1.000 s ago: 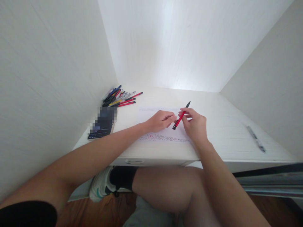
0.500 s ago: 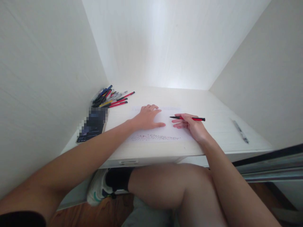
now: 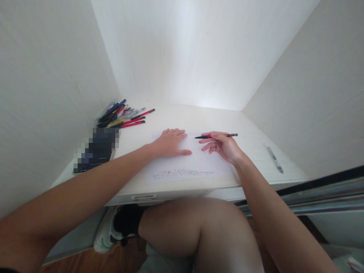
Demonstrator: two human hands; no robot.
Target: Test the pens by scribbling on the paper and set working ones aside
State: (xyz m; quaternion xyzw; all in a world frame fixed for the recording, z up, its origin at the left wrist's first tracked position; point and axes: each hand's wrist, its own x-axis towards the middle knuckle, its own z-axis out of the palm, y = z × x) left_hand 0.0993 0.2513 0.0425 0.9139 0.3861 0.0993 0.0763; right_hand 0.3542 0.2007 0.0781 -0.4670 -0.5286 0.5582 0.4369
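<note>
A white sheet of paper [image 3: 196, 161] lies on the white desk, with small dark and reddish marks along its near part. My left hand [image 3: 171, 143] rests flat on the paper's left side, fingers spread and holding nothing. On the right, my right hand [image 3: 223, 146] holds a red and black pen [image 3: 207, 136] between thumb and fingers. The pen lies nearly level, its black tip pointing left toward my left hand. The other fingers of that hand are loosely curled over the paper.
Several pens [image 3: 122, 115] are piled at the desk's back left. A dark, pixelated object [image 3: 98, 148] lies nearer, beside my left forearm. A clear pen [image 3: 275, 159] rests at the right. White panels [image 3: 176, 49] surround the desk [image 3: 184, 117].
The view has shifted, so the desk things appear further left. My right hand has turned the pen closer to level, and its lower fingers have curled more. My left hand stays on the paper.
</note>
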